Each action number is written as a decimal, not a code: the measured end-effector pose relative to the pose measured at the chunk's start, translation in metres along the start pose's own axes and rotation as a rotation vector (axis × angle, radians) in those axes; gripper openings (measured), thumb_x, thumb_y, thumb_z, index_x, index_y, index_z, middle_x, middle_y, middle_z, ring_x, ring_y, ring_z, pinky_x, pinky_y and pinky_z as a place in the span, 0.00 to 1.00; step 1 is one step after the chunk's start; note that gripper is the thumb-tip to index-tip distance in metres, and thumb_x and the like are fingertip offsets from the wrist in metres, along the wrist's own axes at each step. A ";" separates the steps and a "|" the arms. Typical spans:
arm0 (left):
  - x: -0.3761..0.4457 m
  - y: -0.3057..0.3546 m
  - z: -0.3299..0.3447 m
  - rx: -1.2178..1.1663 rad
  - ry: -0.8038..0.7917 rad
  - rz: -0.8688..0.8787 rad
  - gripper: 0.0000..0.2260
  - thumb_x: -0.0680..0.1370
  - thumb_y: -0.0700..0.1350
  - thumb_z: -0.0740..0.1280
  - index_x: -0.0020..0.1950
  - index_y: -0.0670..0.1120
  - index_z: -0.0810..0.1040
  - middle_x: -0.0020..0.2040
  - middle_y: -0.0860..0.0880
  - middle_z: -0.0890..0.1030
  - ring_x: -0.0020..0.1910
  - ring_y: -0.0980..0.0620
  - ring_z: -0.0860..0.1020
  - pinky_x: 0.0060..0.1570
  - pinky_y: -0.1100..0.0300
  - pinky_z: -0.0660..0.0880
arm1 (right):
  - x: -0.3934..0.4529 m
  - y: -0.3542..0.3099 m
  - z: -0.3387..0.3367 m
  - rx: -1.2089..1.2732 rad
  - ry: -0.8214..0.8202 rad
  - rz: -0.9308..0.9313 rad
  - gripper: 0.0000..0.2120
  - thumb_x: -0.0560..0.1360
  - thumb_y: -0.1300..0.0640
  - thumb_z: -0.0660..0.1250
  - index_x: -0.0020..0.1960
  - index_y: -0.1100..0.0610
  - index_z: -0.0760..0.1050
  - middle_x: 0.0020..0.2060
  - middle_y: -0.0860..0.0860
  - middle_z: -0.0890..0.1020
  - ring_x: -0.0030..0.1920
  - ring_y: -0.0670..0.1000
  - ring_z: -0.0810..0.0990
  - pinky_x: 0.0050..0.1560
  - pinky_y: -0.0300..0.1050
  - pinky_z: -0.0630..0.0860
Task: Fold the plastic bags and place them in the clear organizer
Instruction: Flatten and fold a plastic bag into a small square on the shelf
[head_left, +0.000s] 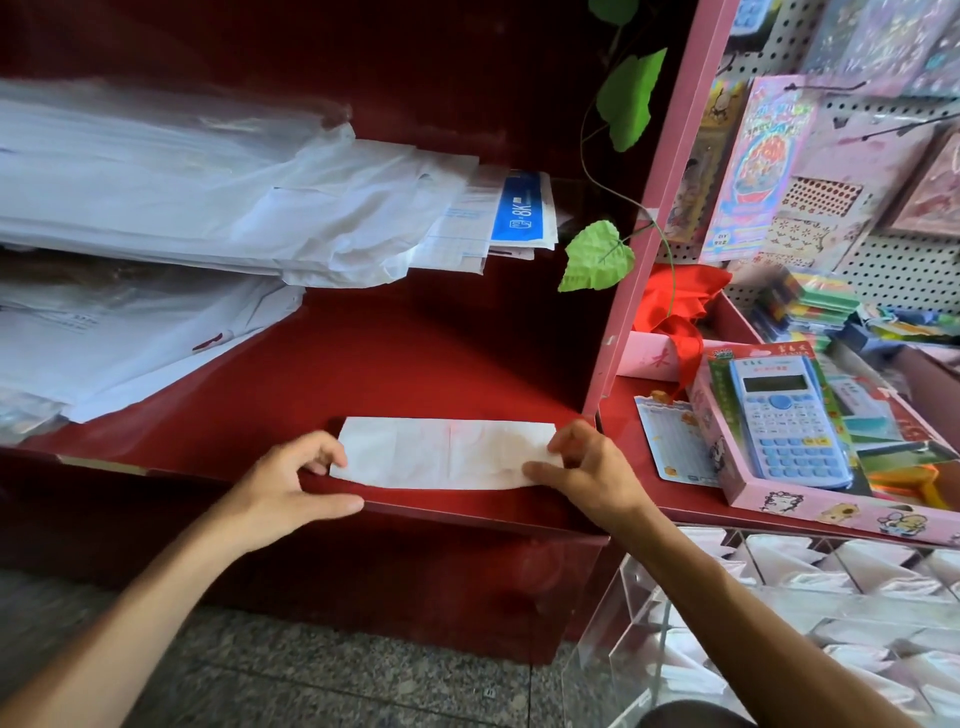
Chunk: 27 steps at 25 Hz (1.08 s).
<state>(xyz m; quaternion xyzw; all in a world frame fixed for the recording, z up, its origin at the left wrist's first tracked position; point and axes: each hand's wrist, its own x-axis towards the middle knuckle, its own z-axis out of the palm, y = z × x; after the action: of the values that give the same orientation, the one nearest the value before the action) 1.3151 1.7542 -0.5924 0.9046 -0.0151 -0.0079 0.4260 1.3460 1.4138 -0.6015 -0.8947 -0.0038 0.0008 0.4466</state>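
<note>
Folding a plastic bag (447, 454) into a flat strip between both hands.

The bag is lying on the red shelf (415, 364), spanning the gap between the hands; the left hand (291, 480) is pinching its left end and the right hand (582, 467) is pinching its right end. A clean fold probably calls for aligned edges and a pressed crease. The clear organizer (779, 613), already holding folded bags, is sitting below and outside the right hand.
</note>
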 end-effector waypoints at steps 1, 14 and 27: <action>-0.002 -0.001 -0.003 0.068 -0.060 0.029 0.17 0.62 0.53 0.80 0.47 0.60 0.80 0.46 0.54 0.80 0.49 0.62 0.76 0.50 0.63 0.69 | 0.000 0.004 -0.002 -0.053 -0.088 -0.030 0.21 0.59 0.38 0.77 0.48 0.44 0.76 0.45 0.45 0.83 0.47 0.50 0.81 0.57 0.53 0.75; -0.006 0.034 0.000 -0.340 0.150 0.006 0.06 0.76 0.42 0.72 0.42 0.52 0.86 0.37 0.53 0.81 0.35 0.58 0.75 0.37 0.65 0.70 | -0.002 -0.023 -0.024 0.362 0.172 -0.230 0.08 0.81 0.60 0.63 0.43 0.57 0.77 0.33 0.42 0.79 0.35 0.42 0.76 0.37 0.36 0.73; -0.018 0.078 0.069 -0.585 -0.030 -0.535 0.11 0.80 0.47 0.67 0.45 0.40 0.80 0.32 0.43 0.84 0.26 0.49 0.80 0.22 0.65 0.69 | -0.024 -0.035 0.042 -0.567 -0.301 -0.662 0.26 0.74 0.41 0.67 0.69 0.49 0.70 0.66 0.46 0.74 0.64 0.53 0.73 0.62 0.55 0.69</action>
<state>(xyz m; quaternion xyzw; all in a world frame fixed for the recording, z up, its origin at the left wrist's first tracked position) 1.2938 1.6521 -0.5760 0.7167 0.2179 -0.1360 0.6484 1.3213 1.4685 -0.5985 -0.9221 -0.3543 -0.0130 0.1548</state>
